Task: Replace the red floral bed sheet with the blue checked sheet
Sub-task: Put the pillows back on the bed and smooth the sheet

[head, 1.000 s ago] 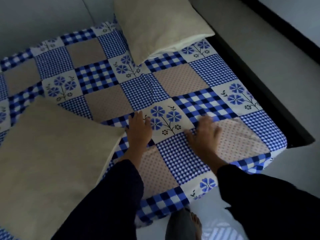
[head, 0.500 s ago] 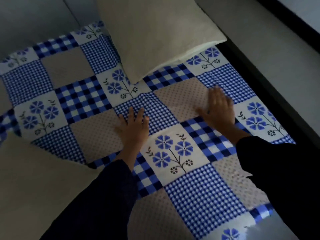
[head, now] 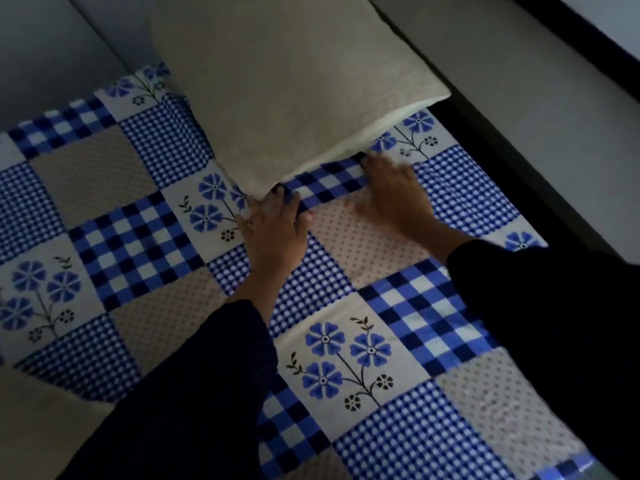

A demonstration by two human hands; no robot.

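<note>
Blue checked sheet (head: 131,237) lies spread over the bed, left hand (head: 273,233) and blurred right hand (head: 391,197) pressed flat, fingers extended, at the pillow (head: 294,98) edge; a further push risks bunching fabric beneath it.

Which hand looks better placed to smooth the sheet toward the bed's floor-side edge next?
Probably the right hand: it lies flat on the blue checked sheet, nearer that edge. The left hand sits further in, fingertips at the corner of the pillow.
</note>
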